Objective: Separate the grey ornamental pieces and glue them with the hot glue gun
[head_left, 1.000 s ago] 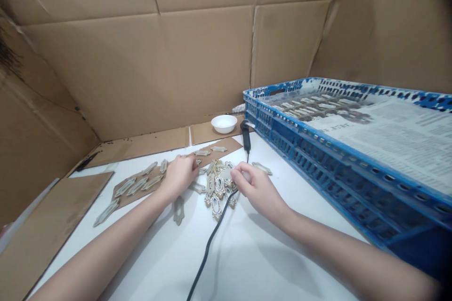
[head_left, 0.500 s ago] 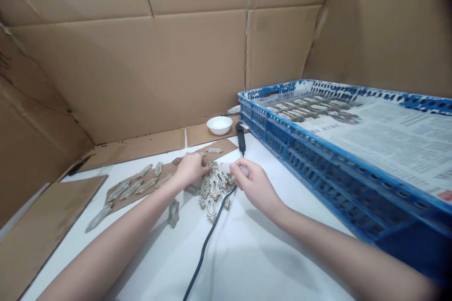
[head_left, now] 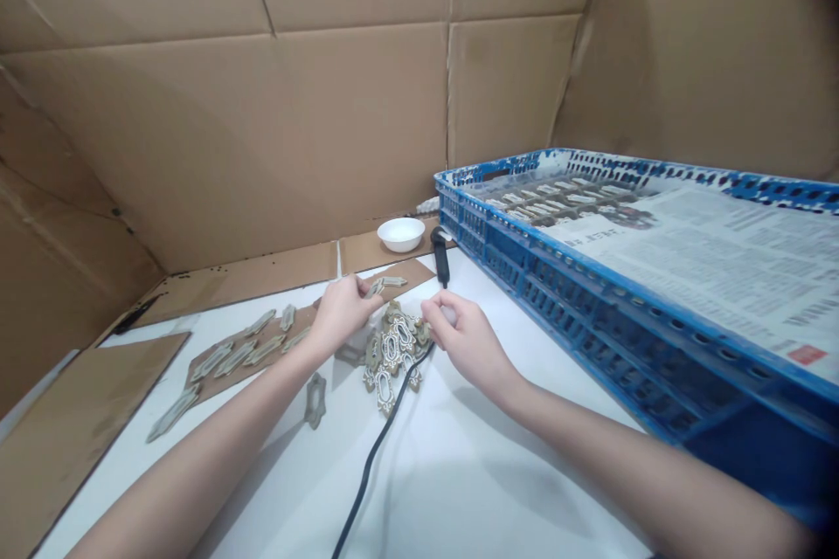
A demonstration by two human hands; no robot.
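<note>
My left hand [head_left: 344, 310] is closed, its fingertips at an ornate metal plate [head_left: 375, 287] on the far end of a brown cardboard strip [head_left: 414, 276]. Below it to the right lies a pile of similar openwork plates [head_left: 391, 354], some with their patterned faces up. Closed fingers of my right hand [head_left: 462, 332] grip a small whitish, translucent object [head_left: 449, 314], mostly hidden, just right of the pile. One single plate [head_left: 315, 400] lies on the white table beside my left forearm.
More plates [head_left: 236, 357] rest along the cardboard strip at left. A black cable [head_left: 367, 476] crosses the white table up to a black handheld tool [head_left: 440, 258]. Behind are a white bowl [head_left: 401, 234] and cardboard walls. At right stands a blue crate [head_left: 557, 279] holding newspaper [head_left: 708, 244] and rows of plates.
My left hand has moved from the pile up and left to the plate on the cardboard strip. My right hand stays beside the pile, less of the whitish object showing. The view has shifted slightly.
</note>
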